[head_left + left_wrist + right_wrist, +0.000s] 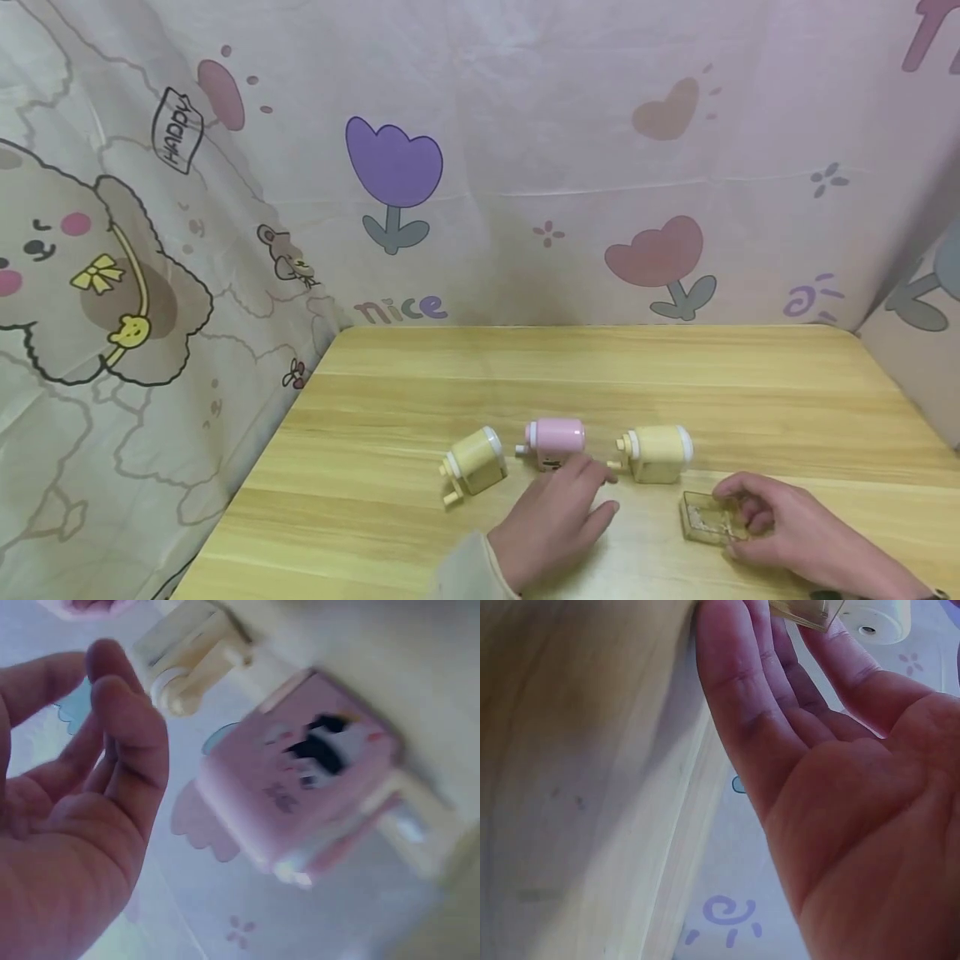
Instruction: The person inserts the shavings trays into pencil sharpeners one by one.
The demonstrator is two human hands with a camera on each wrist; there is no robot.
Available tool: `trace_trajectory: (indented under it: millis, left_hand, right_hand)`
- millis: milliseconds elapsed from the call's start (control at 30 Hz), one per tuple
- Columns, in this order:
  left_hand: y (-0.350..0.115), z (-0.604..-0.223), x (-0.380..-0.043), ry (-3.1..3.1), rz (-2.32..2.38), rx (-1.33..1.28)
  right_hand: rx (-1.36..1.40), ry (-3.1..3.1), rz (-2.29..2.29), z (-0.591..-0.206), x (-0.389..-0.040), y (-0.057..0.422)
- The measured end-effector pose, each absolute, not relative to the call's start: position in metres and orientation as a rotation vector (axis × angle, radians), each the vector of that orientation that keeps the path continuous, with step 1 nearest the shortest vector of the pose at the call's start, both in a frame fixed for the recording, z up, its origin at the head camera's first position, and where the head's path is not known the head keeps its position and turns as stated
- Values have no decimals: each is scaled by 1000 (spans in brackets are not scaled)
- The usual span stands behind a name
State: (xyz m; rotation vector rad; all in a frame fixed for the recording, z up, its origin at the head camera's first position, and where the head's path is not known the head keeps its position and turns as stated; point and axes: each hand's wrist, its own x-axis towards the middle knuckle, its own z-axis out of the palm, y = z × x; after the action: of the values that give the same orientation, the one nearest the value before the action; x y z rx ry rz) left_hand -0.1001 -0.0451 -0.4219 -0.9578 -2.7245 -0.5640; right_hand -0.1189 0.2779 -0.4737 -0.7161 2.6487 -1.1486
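Observation:
Between the thumb and fingers of my right hand is a clear yellowish shavings drawer with pale bits inside. In the right wrist view only a corner of the drawer shows at the fingertips. My left hand holds nothing, its fingers loosely bent in front of the pink pencil sharpener. The left wrist view shows this pink sharpener apart from the fingers, with a cartoon print on its face. A yellow crank sharpener stands between the hands, farther back.
Another yellow crank sharpener stands turned at an angle to the left of the pink one. All are on a wood-grain table. A printed cloth hangs behind the table and along its sides.

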Motion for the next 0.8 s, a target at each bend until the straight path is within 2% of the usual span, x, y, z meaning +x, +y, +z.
trace_trajectory:
  millis: [267,800]
  left_hand:
    - [-6,-402,-123,-2696,-529,-880]
    - [35,-413,-151,-2849,-366,-727]
  right_hand:
    - [-736,2675,-1139,-476,-120,276]
    - [-724,2683,-1161,-477,-119,274]
